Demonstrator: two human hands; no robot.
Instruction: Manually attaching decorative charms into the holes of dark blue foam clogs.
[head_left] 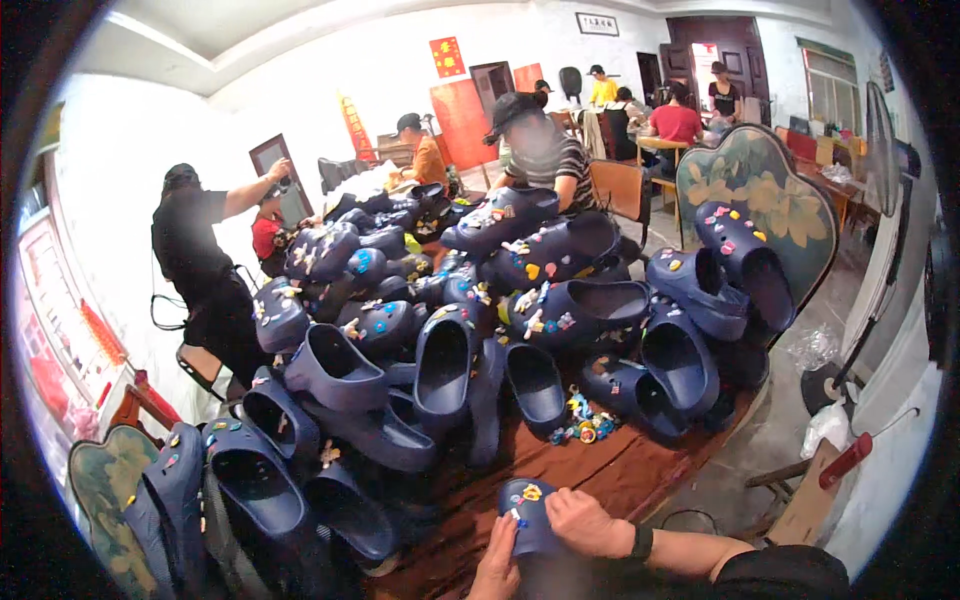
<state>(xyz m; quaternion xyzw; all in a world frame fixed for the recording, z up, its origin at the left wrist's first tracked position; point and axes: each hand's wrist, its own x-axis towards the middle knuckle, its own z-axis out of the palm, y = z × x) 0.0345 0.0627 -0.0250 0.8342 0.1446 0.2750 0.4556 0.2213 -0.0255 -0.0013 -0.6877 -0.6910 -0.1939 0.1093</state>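
A navy clog (526,502) is between my hands at the near edge of the table. It has a yellow charm and a blue-and-white charm on its upper. My left hand (495,562) grips the clog's left side, its fingertips by the blue-and-white charm. Across from it, my right hand (592,522) is closed with its fingers curled at the clog's right edge; its fingertips are partly hidden. A small heap of colourful charms (585,418) lies on the reddish-brown table (560,462) beyond the clog.
A big pile of navy clogs (440,362), many with charms, covers the table's far and left parts. A padded floral board (760,195) rises at the right. Several people work around the room; one person in stripes (540,150) sits opposite. A fan (880,150) stands at the right.
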